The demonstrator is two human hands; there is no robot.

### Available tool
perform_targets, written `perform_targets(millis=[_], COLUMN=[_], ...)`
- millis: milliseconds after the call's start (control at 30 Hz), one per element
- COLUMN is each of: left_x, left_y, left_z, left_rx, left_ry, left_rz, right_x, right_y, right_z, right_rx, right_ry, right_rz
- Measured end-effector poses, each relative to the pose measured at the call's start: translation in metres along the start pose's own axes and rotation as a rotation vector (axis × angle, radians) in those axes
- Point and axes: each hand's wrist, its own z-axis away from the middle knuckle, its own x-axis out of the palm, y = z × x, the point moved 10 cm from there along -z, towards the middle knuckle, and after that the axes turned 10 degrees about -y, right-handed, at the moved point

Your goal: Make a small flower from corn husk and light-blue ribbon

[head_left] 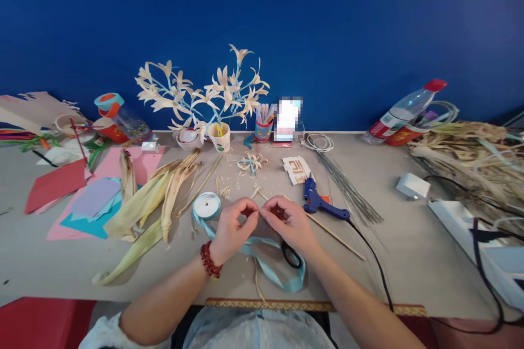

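My left hand [234, 228] and my right hand [290, 224] meet fingertip to fingertip over the middle of the table. Both are closed in a pinch, and whatever is between the fingers is too small to make out. Beneath them a light blue ribbon [266, 270] loops across the table from its white spool [206, 205], left of my left hand. A black scissors handle [291, 255] shows under my right wrist, its blades hidden. Close to my right hand lies a blue glue gun [323, 204], with a thin wooden stick [335, 237] below it.
Corn husks [143, 207] and coloured paper [94, 212] lie on the left. Husk flowers in a paper cup [221, 139] stand at the back, near a loose husk flower [250, 163]. Wires [347, 188], a bottle [403, 112] and a power strip [470, 245] are on the right.
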Motion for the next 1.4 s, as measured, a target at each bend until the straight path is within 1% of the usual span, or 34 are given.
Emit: perform_targets(millis=[100,167,267,367,433,500,533,600,700,833,933,1033,1100,1167,1267,1400], left_x=[0.0,0.0,-0.003,-0.012,-0.02,-0.024,-0.023,-0.015,-0.005,-0.002,-0.007,-0.017,-0.022,-0.019,-0.008,-0.004], left_y=[0.009,0.013,0.014,0.005,-0.001,-0.004,-0.003,0.007,0.023,0.031,0.032,0.03,0.027,0.026,0.029,0.03], left_z=[0.002,0.003,0.005,0.003,0.002,0.001,0.0,0.0,0.003,0.006,0.007,0.008,0.008,0.007,0.006,0.007], left_rx=[0.054,0.087,0.12,0.101,0.066,0.043,0.048,0.095,0.183,0.249,0.275,0.251,0.227,0.218,0.226,0.219], left_ry=[0.01,0.03,0.074,0.118,0.161,0.161,0.135,0.062,0.018,0.057,0.107,0.169,0.182,0.139,0.066,0.072], left_rz=[-0.094,-0.134,-0.176,-0.18,-0.141,-0.074,-0.045,-0.045,-0.157,-0.31,-0.393,-0.41,-0.359,-0.293,-0.26,-0.269], right_x=[0.001,0.002,0.002,-0.002,-0.009,-0.012,-0.012,-0.007,-0.001,0.001,-0.001,-0.005,-0.007,-0.007,-0.002,0.0], right_y=[-0.013,-0.023,-0.033,-0.038,-0.038,-0.033,-0.03,-0.027,-0.026,-0.03,-0.034,-0.036,-0.033,-0.029,-0.026,-0.032], right_z=[0.003,0.006,0.012,0.016,0.018,0.016,0.014,0.011,0.01,0.012,0.015,0.017,0.017,0.015,0.012,0.014], right_rx=[-0.101,-0.197,-0.315,-0.371,-0.367,-0.317,-0.287,-0.248,-0.258,-0.29,-0.318,-0.336,-0.322,-0.291,-0.263,-0.3], right_ry=[0.02,0.042,0.089,0.149,0.194,0.213,0.202,0.159,0.124,0.138,0.171,0.209,0.226,0.217,0.174,0.163], right_rz=[0.188,0.245,0.232,0.179,0.118,0.066,0.054,0.057,0.089,0.138,0.141,0.083,0.053,0.044,0.046,0.11])
